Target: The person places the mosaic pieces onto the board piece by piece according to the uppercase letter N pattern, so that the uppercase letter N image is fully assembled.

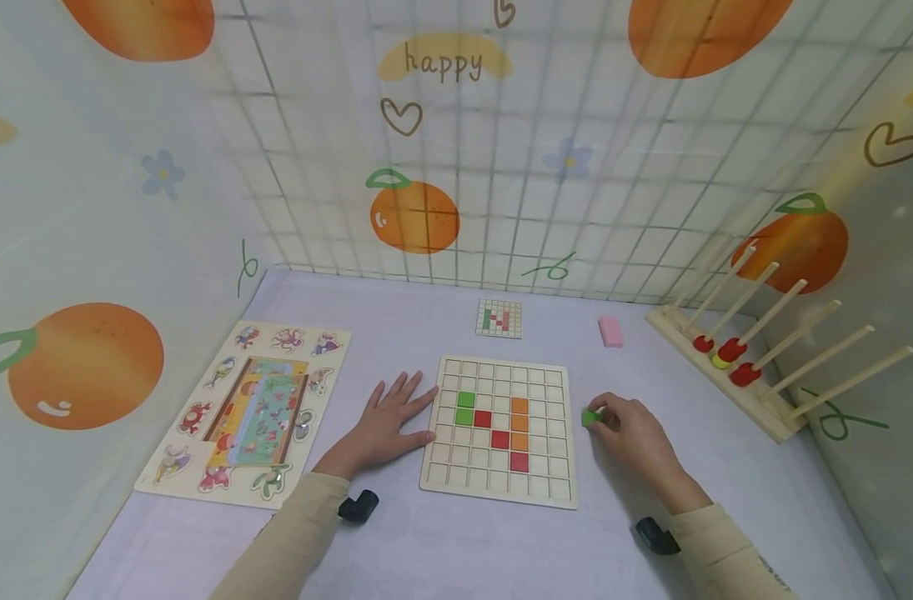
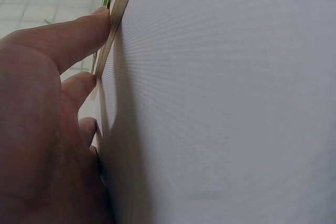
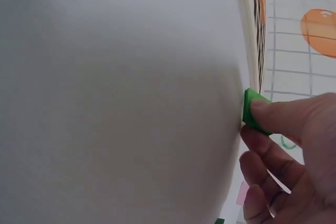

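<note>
A wooden grid board (image 1: 554,492) lies in the middle of the table. Two green tiles (image 1: 465,400), a diagonal of red tiles (image 1: 500,440) and a column of orange tiles (image 1: 519,423) sit in its squares. My left hand (image 1: 387,423) is spread flat, with thumb and forefinger touching the board's left edge. Just off the right edge, my right hand (image 1: 636,437) pinches a green tile (image 3: 252,109) between thumb and forefinger, low over the table. Behind the board lies a small pattern card (image 1: 499,318) with green, red and orange-red squares.
On the left lies a wooden sea-animal puzzle board (image 1: 152,483). At the back right stands a peg rack (image 1: 779,429) with red and yellow beads, its tall pegs leaning outward. A pink block (image 1: 610,332) lies between rack and card. A patterned curtain (image 1: 313,150) closes the back.
</note>
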`<state>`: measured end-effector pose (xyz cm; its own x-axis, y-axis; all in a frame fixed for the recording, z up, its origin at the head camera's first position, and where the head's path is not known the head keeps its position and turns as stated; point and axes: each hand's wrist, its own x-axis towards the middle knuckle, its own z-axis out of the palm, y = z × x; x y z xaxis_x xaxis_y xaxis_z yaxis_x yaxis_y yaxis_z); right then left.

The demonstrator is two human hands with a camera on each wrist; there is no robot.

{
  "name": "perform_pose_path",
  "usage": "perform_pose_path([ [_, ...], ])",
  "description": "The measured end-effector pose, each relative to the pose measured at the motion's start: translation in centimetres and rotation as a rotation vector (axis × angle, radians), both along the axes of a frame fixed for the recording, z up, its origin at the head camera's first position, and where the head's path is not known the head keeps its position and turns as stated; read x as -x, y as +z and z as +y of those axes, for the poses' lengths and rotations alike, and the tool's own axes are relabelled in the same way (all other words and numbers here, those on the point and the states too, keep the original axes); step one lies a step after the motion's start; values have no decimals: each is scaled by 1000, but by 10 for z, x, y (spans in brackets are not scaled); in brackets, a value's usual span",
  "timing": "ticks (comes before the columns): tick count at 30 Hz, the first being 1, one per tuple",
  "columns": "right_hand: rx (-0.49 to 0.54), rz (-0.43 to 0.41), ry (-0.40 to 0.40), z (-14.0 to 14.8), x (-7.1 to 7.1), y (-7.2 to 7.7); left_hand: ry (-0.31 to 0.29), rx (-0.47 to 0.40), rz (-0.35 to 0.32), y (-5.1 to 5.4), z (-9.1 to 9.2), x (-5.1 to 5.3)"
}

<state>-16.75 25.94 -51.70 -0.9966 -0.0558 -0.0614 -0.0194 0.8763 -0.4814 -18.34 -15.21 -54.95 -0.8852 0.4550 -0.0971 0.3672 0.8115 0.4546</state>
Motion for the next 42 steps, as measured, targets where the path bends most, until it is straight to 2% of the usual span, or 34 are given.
perform_pose_path([
  [10,38,3,-13,0,0,0,0,5,-1,1,1,0],
  [22,111,69,17,-5,-2,5,3,5,3,3,2,-1],
  [29,120,95,18,-12,-3,6,4,11,-3,3,2,-1],
  [42,174,74,64,-36,-6,7,-6,4,19,1,1,0],
])
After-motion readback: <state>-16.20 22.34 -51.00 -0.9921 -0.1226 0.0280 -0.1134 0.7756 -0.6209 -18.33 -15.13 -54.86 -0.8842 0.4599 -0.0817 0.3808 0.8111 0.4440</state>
